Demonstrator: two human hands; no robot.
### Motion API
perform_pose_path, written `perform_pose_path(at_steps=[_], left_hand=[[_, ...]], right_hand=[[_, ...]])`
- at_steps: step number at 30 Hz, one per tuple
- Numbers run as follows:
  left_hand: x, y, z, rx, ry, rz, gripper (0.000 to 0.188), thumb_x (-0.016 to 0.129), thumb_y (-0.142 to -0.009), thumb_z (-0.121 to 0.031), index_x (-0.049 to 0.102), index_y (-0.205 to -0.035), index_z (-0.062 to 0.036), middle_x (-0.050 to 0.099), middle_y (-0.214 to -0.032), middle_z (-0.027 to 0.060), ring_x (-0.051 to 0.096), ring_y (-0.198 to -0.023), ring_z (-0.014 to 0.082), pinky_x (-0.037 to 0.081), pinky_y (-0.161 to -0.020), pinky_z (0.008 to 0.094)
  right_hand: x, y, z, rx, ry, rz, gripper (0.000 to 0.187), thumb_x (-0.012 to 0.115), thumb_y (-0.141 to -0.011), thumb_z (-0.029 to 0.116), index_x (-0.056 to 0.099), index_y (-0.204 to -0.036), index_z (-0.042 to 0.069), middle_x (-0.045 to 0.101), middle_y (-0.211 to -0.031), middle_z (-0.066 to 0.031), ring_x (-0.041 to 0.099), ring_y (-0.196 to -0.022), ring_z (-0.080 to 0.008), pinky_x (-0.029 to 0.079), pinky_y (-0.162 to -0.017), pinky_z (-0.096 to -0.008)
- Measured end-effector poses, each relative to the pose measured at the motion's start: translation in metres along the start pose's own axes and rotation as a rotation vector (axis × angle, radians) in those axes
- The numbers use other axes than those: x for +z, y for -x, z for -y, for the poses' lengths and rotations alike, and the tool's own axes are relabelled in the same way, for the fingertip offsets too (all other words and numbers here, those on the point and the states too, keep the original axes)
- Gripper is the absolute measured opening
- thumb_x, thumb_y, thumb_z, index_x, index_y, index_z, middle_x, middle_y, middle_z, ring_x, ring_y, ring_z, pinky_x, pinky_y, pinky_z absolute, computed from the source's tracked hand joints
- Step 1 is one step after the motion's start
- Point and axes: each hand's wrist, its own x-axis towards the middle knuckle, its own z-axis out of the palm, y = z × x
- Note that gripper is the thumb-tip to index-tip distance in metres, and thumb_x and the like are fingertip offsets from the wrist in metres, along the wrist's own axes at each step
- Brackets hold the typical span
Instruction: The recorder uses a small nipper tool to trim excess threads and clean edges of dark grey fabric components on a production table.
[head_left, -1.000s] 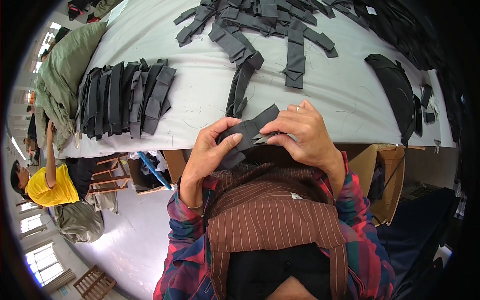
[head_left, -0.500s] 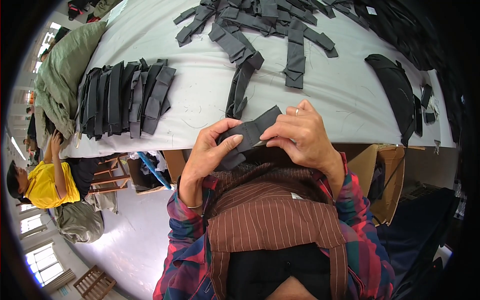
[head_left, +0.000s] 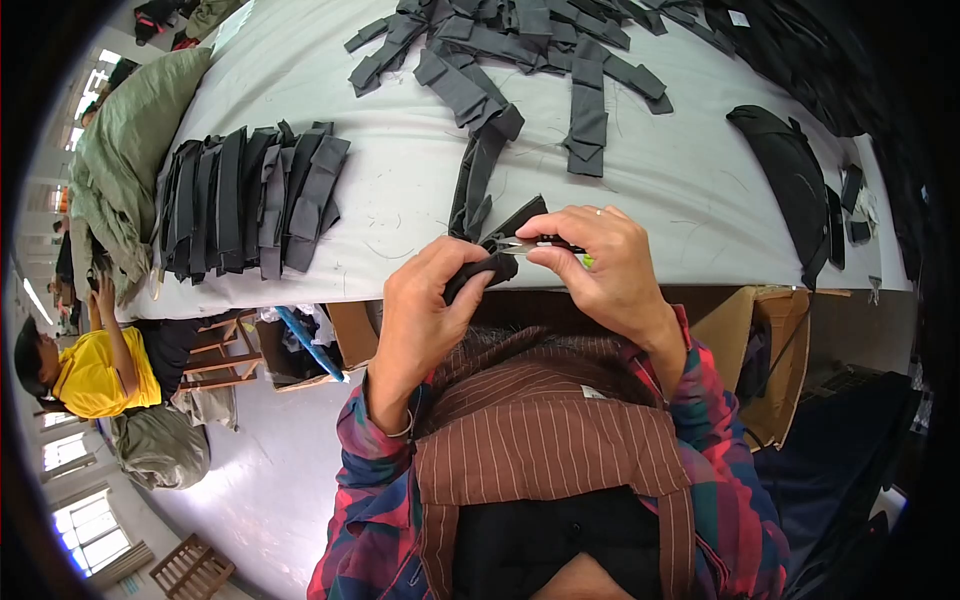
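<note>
My left hand [head_left: 424, 302] pinches a folded dark grey fabric strip [head_left: 526, 212] near the table's front edge; part of the strip is hidden by the fingers. In my right hand [head_left: 608, 262] is a small pair of thread snips [head_left: 516, 247], its metal blades pointing left at the strip's fold. Just beyond the hands, a long fabric strip [head_left: 480, 172] trails from a loose heap of similar strips [head_left: 510, 40]. A neat row of stacked strips [head_left: 232, 200] lies to the left.
The white-covered table [head_left: 400, 200] has loose threads on it. A black curved fabric piece [head_left: 785, 180] lies at the right, black cloth [head_left: 790, 60] behind it. Cardboard boxes [head_left: 775, 350] stand under the table. At far left sits a person in yellow [head_left: 105, 370] by a green cloth bundle [head_left: 135, 150].
The strip has been turned and folded over in my left hand. The snips now show in my right hand, with their blades brought to the strip.
</note>
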Motion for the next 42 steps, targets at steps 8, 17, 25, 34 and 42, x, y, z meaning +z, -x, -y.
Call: perform_pose_path(at_steps=[8, 17, 25, 34, 42], left_hand=[[0.001, -0.001, 0.000, 0.198, -0.283, -0.046, 0.018, 0.068, -0.074, 0.006, 0.062, -0.090, 0.0005, 0.062, -0.082, 0.0109, 0.062, -0.073, 0.0261, 0.048, -0.065, 0.0296], [-0.005, -0.008, -0.005, 0.468, -0.298, -0.380, 0.026, 0.074, -0.062, 0.003, 0.067, -0.085, -0.0068, 0.061, -0.100, 0.0105, 0.058, -0.091, 0.0293, 0.044, -0.081, 0.0380], [0.035, -0.005, 0.045, -0.303, 1.131, -0.236, 0.006, 0.059, -0.091, -0.004, 0.054, -0.090, -0.0015, 0.063, -0.083, 0.0072, 0.060, -0.068, 0.0137, 0.048, -0.063, 0.0235], [0.046, -0.006, 0.027, -0.393, 1.064, -0.087, 0.051, 0.050, -0.092, 0.003, 0.028, -0.137, -0.0016, 0.061, -0.106, 0.0187, 0.066, -0.081, 0.0233, 0.054, -0.071, 0.0310], [0.054, -0.005, 0.024, -0.269, 0.884, -0.056, 0.063, 0.049, -0.090, 0.007, 0.021, -0.145, -0.0031, 0.063, -0.110, 0.0134, 0.062, -0.096, 0.0149, 0.048, -0.085, 0.0259]], right_hand=[[-0.004, -0.002, 0.006, -0.046, 0.150, -0.001, 0.011, 0.071, -0.076, 0.013, 0.068, -0.086, 0.011, 0.065, -0.072, -0.0016, 0.056, -0.064, -0.0207, 0.035, -0.062, -0.0317], [-0.010, 0.005, 0.000, 0.165, -0.263, -0.296, 0.015, 0.069, -0.082, 0.006, 0.068, -0.097, 0.005, 0.067, -0.082, -0.0044, 0.058, -0.068, -0.0123, 0.045, -0.066, -0.0243], [-0.009, 0.011, 0.002, 0.241, -0.396, -0.257, 0.020, 0.069, -0.083, 0.007, 0.066, -0.102, 0.002, 0.066, -0.086, -0.0013, 0.054, -0.071, -0.0083, 0.045, -0.067, -0.0215], [0.008, 0.026, -0.009, 0.245, -0.241, -0.028, 0.023, 0.069, -0.080, 0.005, 0.066, -0.102, 0.003, 0.066, -0.088, -0.0062, 0.056, -0.070, -0.0140, 0.046, -0.066, -0.0259], [0.011, 0.025, -0.013, 0.253, -0.201, -0.053, 0.023, 0.068, -0.080, 0.005, 0.067, -0.103, 0.004, 0.066, -0.087, -0.0061, 0.056, -0.071, -0.0142, 0.046, -0.066, -0.0262]])
